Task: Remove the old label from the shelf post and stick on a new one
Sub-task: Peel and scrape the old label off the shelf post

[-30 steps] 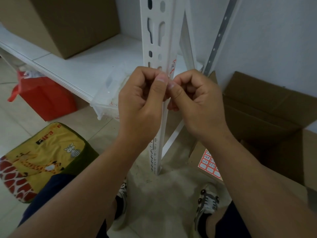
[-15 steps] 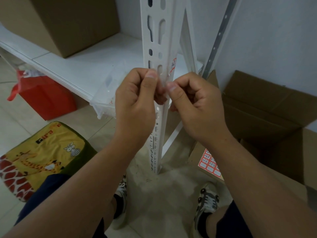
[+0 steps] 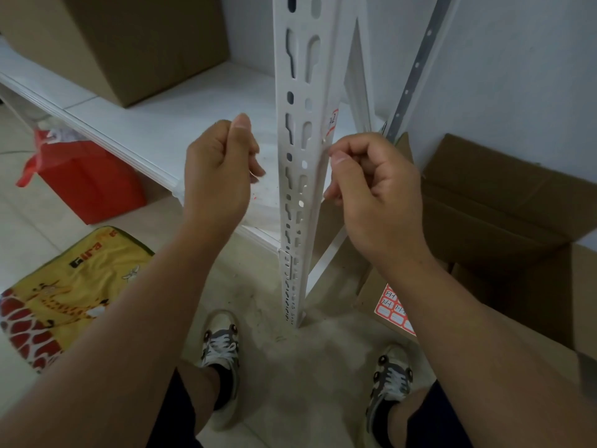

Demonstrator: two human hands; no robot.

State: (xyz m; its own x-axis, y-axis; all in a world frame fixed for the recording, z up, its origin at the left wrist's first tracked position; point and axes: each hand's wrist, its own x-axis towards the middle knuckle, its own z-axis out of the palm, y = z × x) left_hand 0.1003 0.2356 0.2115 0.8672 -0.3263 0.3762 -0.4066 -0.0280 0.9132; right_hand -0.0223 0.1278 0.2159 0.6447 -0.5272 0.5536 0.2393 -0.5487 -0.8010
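The white slotted shelf post (image 3: 298, 176) stands upright in front of me. A small red-bordered label (image 3: 332, 122) with handwriting is stuck on its right face. My left hand (image 3: 223, 176) hovers just left of the post, clear of it, thumb pressed on curled fingers; nothing shows in it. Just below the label, my right hand (image 3: 374, 185) is curled at the post's right edge, its thumb tip against the metal. A sheet of red-bordered labels (image 3: 394, 310) lies on the cardboard flap beside my right forearm.
A white shelf board (image 3: 155, 124) carries a closed cardboard box (image 3: 129, 43). An open cardboard box (image 3: 504, 221) sits at the right against the wall. A red bag (image 3: 87, 179) and a yellow giraffe-print cushion (image 3: 64, 292) lie on the floor at the left. My feet flank the post's base.
Both hands were pinched together at the post's edge. My left hand has since pulled away to the left, while my right hand stays by the post below the label.
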